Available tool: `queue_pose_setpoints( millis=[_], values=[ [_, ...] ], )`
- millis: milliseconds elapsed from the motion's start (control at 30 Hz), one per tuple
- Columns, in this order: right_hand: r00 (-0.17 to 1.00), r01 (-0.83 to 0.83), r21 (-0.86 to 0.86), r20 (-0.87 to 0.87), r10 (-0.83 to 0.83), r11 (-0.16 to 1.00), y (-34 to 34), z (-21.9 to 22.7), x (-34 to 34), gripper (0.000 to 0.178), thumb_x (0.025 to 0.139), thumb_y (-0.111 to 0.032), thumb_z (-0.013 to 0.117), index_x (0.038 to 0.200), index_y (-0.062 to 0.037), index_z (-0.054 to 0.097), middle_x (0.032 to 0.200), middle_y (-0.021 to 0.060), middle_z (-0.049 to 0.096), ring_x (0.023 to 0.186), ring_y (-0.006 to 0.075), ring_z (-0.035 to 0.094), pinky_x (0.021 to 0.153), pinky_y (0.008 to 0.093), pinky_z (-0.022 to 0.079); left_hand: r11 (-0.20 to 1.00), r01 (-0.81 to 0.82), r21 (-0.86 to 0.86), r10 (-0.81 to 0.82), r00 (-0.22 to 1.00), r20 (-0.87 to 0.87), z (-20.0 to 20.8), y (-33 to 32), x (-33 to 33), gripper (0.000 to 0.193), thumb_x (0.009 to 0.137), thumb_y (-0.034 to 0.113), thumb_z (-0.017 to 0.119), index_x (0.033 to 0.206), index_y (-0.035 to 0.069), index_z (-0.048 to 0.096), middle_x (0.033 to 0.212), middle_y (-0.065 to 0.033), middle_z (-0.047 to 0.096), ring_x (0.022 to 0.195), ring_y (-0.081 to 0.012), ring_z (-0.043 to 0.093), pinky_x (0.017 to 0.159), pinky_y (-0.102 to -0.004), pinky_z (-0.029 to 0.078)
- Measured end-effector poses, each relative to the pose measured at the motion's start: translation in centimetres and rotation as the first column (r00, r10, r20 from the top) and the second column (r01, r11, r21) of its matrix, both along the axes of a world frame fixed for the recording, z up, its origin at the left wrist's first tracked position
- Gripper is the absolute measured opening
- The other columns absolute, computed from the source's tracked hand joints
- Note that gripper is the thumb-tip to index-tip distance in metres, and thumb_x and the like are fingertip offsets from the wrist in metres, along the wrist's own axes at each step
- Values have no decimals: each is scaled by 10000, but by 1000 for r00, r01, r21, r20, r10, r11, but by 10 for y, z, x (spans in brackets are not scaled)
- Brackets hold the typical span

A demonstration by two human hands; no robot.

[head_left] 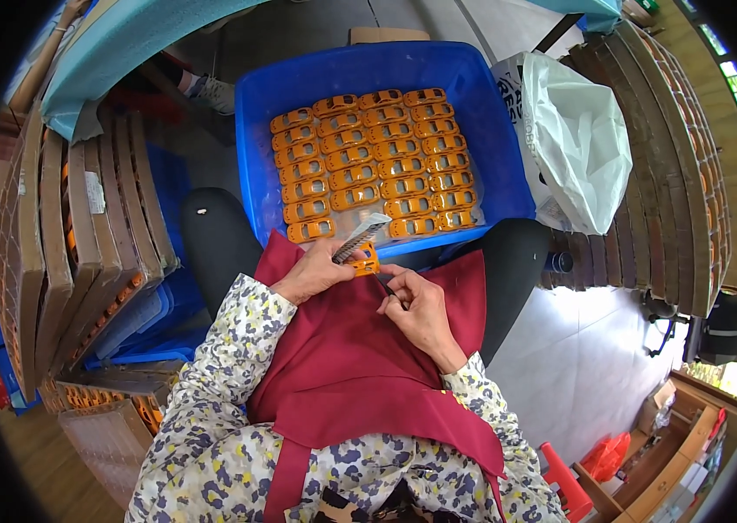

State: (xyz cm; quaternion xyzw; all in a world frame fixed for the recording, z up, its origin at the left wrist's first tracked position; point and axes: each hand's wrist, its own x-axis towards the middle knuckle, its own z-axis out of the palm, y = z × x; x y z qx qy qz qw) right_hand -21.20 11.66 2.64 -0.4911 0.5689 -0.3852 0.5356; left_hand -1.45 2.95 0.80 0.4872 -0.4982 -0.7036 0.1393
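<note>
Over my lap, my left hand [312,274] is closed around an orange toy car body [367,261] and a strip [360,239] with a dark repeating pattern and a pale end. My right hand [423,307] pinches a thin dark piece [384,285] close to the car body; its exact kind is too small to tell. Just beyond my hands stands a large blue tub [508,187]. Rows of orange toy car bodies [353,157] lie inside it, with clear plastic showing around the nearest ones.
Cardboard trays [54,235] holding orange cars are stacked at left; another tall stack [656,166] stands at right. A white plastic bag [571,131] hangs by the tub's right side. At lower right are a red stool [565,484] and a wooden shelf [678,444]. Another person's shoe [214,94] shows at upper left.
</note>
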Motion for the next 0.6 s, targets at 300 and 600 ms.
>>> queue_pose_setpoints(
  millis=[300, 600],
  values=[
    [991, -27, -33, -132, 22, 999, 1, -4, 4, 190, 708, 58, 621, 884, 61, 549, 980, 175, 660, 576, 178, 558, 588, 321, 489, 1000, -3, -14, 2, 1000, -18, -1, 0, -1, 261, 771, 93, 637, 1010, -8, 663, 869, -23, 619, 785, -87, 542, 720, -224, 430],
    [981, -94, -40, -173, 85, 995, 1, -2, 4, 109, 765, 127, 533, 856, 72, 507, 1225, 192, 593, 693, 154, 688, 630, 266, 552, 1000, 10, -28, -10, 1000, -9, -3, 1, -2, 274, 769, 99, 640, 1016, -15, 665, 899, -31, 625, 827, -101, 551, 760, -239, 436]
  ],
)
